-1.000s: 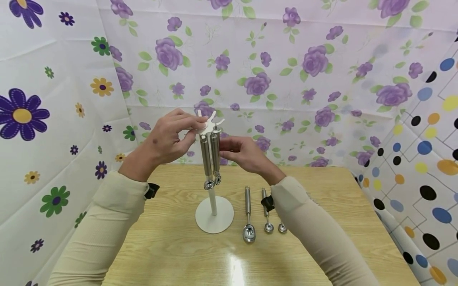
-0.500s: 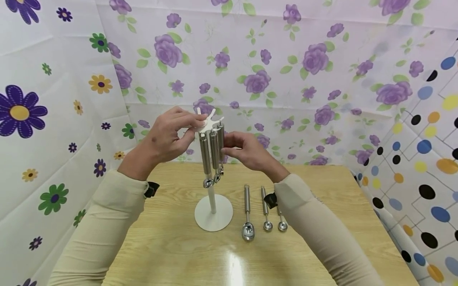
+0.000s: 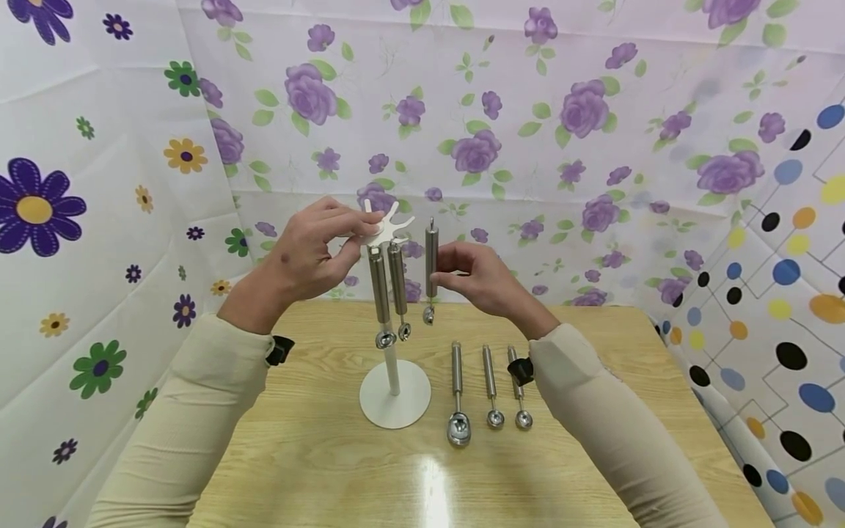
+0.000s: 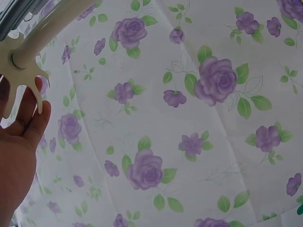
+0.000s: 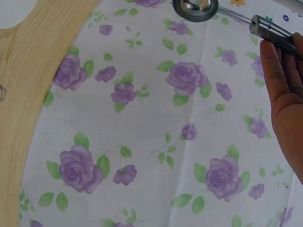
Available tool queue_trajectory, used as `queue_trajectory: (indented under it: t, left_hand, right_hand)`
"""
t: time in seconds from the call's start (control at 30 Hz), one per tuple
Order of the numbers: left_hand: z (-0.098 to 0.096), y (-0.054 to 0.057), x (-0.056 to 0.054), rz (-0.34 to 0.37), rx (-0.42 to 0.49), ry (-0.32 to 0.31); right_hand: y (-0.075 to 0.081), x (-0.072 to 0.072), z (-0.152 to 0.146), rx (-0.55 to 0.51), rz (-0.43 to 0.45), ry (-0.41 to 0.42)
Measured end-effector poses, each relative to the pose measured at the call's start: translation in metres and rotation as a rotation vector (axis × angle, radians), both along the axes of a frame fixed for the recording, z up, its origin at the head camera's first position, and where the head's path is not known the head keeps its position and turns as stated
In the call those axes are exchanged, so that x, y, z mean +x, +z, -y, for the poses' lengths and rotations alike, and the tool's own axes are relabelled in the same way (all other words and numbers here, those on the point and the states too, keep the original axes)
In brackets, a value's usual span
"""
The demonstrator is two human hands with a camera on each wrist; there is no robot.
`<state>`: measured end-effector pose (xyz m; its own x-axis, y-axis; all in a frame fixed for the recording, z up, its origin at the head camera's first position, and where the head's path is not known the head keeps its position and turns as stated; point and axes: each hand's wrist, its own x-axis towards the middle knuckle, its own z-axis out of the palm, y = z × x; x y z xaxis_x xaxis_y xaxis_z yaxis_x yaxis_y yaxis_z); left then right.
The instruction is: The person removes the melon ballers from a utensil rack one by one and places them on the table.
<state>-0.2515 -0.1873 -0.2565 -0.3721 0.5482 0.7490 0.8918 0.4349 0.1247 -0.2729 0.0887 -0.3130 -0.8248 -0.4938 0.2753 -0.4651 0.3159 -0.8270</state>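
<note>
My left hand [image 3: 310,249] holds the top of a white utensil stand [image 3: 409,411], fingers over its hub and thumb at the near side. In the left wrist view the fingers lie against the hooked top [image 4: 28,78]. Two steel melon ballers, one [image 3: 379,290] nearer and another [image 3: 397,275] beside it, hang bowl down from the hooks. Right of them, my right hand [image 3: 485,282] pinches a third melon baller [image 3: 432,257] by its handle, upright, bowl down, apart from the stand. Its round bowl [image 5: 195,10] shows in the right wrist view.
On the wooden table [image 3: 317,455], right of the stand, lie a larger oval-bowled scoop [image 3: 458,429] and two small melon ballers, one [image 3: 490,378] in the middle and one [image 3: 524,418] near my right sleeve. Flowered cloth [image 3: 515,95] hangs behind the table.
My right hand has moved right, taking a melon baller away from the hooks. Two others stay hanging. My left hand keeps its place on the stand's top.
</note>
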Motion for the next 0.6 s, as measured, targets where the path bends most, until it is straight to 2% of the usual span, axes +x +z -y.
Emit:
queue_trajectory:
  t: [0.6]
  left_hand:
    - [-0.001,-0.002,0.000,0.019,0.021,0.008]
  right_hand:
    - [-0.027,0.003,-0.033,-0.021,0.018,-0.053]
